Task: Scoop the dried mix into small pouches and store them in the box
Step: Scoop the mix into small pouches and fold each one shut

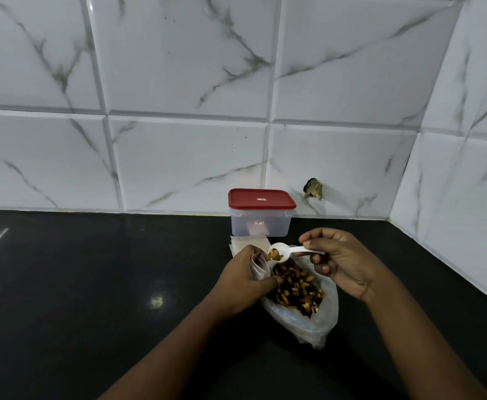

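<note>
A clear plastic bag (321,321) of brown and yellow dried mix (295,287) lies open on the black counter. My left hand (243,280) pinches a small clear pouch (259,267) at the bag's left edge. My right hand (339,261) holds the handle of a white plastic spoon (287,252). The spoon's bowl carries a little mix and hovers right beside the pouch's mouth. A clear box (261,223) with a red lid (261,199), closed, stands behind against the wall.
A stack of empty small pouches (241,242) lies flat between the box and my left hand. The black counter (92,284) meets white marble-look tiled walls behind and to the right. A broken hole (313,189) marks the tile right of the box.
</note>
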`<state>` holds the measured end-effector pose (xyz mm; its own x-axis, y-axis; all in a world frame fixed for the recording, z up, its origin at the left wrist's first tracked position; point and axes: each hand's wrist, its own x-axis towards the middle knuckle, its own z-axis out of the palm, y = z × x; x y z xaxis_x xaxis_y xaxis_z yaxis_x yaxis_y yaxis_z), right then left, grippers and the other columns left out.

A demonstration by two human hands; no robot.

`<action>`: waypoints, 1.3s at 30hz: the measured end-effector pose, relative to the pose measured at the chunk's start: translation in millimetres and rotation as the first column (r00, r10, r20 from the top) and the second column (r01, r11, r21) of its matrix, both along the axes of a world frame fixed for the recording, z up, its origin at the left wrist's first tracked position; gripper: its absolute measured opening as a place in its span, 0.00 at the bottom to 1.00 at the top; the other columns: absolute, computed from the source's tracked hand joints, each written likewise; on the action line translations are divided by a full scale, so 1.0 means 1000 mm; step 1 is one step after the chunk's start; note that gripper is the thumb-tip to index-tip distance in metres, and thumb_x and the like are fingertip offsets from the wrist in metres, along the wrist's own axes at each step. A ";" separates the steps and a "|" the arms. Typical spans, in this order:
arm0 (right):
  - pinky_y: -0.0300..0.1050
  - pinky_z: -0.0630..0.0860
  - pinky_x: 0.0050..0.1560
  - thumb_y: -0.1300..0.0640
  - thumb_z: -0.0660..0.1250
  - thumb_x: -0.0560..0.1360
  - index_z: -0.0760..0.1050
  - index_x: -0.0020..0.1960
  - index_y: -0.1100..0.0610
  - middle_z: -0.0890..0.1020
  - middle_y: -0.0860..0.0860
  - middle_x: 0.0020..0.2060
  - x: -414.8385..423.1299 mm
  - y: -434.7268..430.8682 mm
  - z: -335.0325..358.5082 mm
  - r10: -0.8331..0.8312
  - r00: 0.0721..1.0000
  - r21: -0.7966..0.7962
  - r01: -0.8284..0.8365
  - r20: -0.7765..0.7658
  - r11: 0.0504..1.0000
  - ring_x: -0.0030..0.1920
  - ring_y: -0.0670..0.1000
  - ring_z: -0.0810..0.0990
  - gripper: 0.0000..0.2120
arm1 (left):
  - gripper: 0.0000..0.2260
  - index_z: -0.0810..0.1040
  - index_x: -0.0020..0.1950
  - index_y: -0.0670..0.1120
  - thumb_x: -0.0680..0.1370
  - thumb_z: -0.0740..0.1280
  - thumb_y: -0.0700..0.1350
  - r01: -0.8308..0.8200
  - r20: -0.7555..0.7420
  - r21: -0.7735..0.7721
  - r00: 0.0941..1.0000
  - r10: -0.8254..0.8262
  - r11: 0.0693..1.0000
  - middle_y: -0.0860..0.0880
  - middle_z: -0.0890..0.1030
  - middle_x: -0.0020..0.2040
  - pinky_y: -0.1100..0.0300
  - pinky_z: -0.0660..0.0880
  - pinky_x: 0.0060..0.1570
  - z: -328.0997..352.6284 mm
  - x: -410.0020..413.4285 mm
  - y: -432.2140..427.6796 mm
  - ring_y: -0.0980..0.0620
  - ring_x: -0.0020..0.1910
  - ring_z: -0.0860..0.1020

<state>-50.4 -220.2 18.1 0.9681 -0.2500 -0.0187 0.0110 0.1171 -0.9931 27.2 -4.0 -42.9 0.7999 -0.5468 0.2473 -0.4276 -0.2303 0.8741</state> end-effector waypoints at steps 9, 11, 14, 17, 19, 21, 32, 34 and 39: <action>0.48 0.81 0.55 0.68 0.72 0.77 0.84 0.53 0.59 0.88 0.56 0.52 -0.008 0.016 -0.002 0.207 0.977 -0.444 -0.167 0.044 0.881 0.52 0.55 0.86 0.08 | 0.15 0.75 0.55 0.54 0.74 0.78 0.46 -0.017 0.026 -0.007 1.000 0.017 1.000 0.54 0.82 0.50 0.61 0.78 0.45 0.001 -0.001 -0.001 0.57 0.47 0.81; 0.52 0.80 0.62 0.67 0.72 0.77 0.84 0.54 0.57 0.88 0.53 0.53 -0.010 0.017 0.001 0.218 0.974 -0.531 -0.157 0.053 0.832 0.57 0.54 0.86 0.09 | 0.15 0.75 0.54 0.54 0.74 0.78 0.46 -0.023 0.025 -0.009 0.999 0.024 1.000 0.53 0.82 0.49 0.63 0.77 0.43 0.000 -0.001 -0.001 0.57 0.47 0.81; 0.50 0.78 0.63 0.66 0.72 0.77 0.85 0.52 0.53 0.88 0.48 0.51 -0.012 0.020 0.004 0.245 0.969 -0.654 -0.168 0.027 0.738 0.56 0.47 0.85 0.10 | 0.14 0.75 0.53 0.54 0.73 0.78 0.45 -0.030 0.014 -0.013 0.999 0.030 0.999 0.52 0.82 0.49 0.63 0.77 0.42 -0.001 0.000 -0.003 0.56 0.46 0.82; 0.49 0.79 0.63 0.66 0.72 0.77 0.86 0.51 0.52 0.88 0.48 0.51 -0.013 0.020 0.005 0.233 0.972 -0.653 -0.151 0.040 0.742 0.56 0.47 0.85 0.10 | 0.14 0.75 0.53 0.54 0.74 0.77 0.44 -0.027 0.023 -0.009 0.999 0.027 1.000 0.52 0.82 0.49 0.63 0.79 0.42 -0.001 0.000 -0.003 0.55 0.46 0.82; 0.48 0.79 0.61 0.65 0.73 0.76 0.86 0.50 0.51 0.88 0.47 0.50 -0.014 0.019 0.007 0.236 0.971 -0.694 -0.157 0.020 0.703 0.55 0.47 0.85 0.10 | 0.14 0.75 0.54 0.53 0.74 0.77 0.45 -0.025 0.022 -0.011 0.999 0.025 1.000 0.52 0.83 0.50 0.61 0.80 0.45 0.000 0.000 -0.002 0.55 0.48 0.82; 0.47 0.82 0.54 0.65 0.72 0.77 0.86 0.49 0.51 0.88 0.48 0.49 -0.015 0.015 0.009 0.184 0.982 -0.669 -0.112 0.038 0.734 0.49 0.51 0.85 0.10 | 0.15 0.76 0.55 0.53 0.74 0.77 0.46 -0.017 0.019 -0.010 1.000 0.017 1.000 0.53 0.83 0.51 0.57 0.82 0.49 0.000 0.000 -0.001 0.55 0.49 0.82; 0.31 0.68 0.32 0.59 0.71 0.78 0.84 0.45 0.46 0.82 0.42 0.39 -0.022 -0.019 0.016 -0.094 0.994 -0.924 -0.008 -0.047 0.383 0.35 0.34 0.78 0.08 | 0.22 0.73 0.60 0.54 0.71 0.79 0.51 0.024 -0.046 -0.027 0.999 -0.025 0.999 0.53 0.82 0.55 0.49 0.83 0.55 -0.001 0.003 0.001 0.55 0.54 0.82; 0.32 0.69 0.33 0.60 0.70 0.78 0.84 0.47 0.45 0.81 0.40 0.43 -0.019 -0.017 0.014 -0.107 0.993 -0.943 -0.013 -0.051 0.332 0.37 0.40 0.81 0.09 | 0.23 0.73 0.61 0.54 0.71 0.80 0.51 0.010 -0.045 0.001 0.999 -0.010 1.000 0.54 0.82 0.56 0.50 0.82 0.56 0.000 0.003 0.001 0.56 0.54 0.82; 0.32 0.68 0.36 0.60 0.70 0.79 0.85 0.51 0.46 0.82 0.42 0.48 -0.015 -0.011 0.009 -0.088 0.990 -0.954 -0.085 -0.114 0.287 0.39 0.42 0.79 0.10 | 0.19 0.77 0.59 0.53 0.72 0.79 0.51 -0.015 -0.037 0.043 0.999 0.017 0.999 0.54 0.83 0.53 0.54 0.83 0.54 0.001 0.004 0.001 0.57 0.51 0.82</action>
<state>-65.7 -231.2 27.5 0.9769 -0.1747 0.1228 -0.1148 -0.9145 -0.3879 31.1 -2.9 -42.0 0.8169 -0.5435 0.1932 -0.3905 -0.2745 0.8787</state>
